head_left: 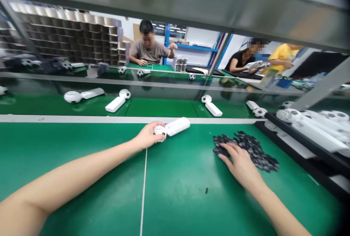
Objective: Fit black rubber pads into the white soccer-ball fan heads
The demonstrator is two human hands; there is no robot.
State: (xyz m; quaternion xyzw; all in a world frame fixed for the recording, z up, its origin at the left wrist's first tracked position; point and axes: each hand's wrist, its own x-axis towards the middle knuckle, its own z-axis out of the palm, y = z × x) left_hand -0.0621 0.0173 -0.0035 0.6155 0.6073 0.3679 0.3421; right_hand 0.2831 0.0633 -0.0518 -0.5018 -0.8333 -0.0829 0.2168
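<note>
My left hand [149,135] is closed around the round, football-patterned head of a white handheld fan [178,126]. The fan's handle points right, close to the table's far edge. Over on the right, my right hand [240,161] reaches to the near left side of a pile of small black pieces [257,150]. Its thumb and fingers are apart, with the fingertips at the pieces; nothing can be seen held between them. One loose black piece [206,190] lies on the green table [175,199] nearer to me.
Beyond a pale rail [68,119], more white fans [116,104] lie on a green conveyor belt [164,107]. Black trays [308,137] stacked with fans stand at the right. A metal beam [175,6] crosses overhead. Several people [150,48] sit across the line.
</note>
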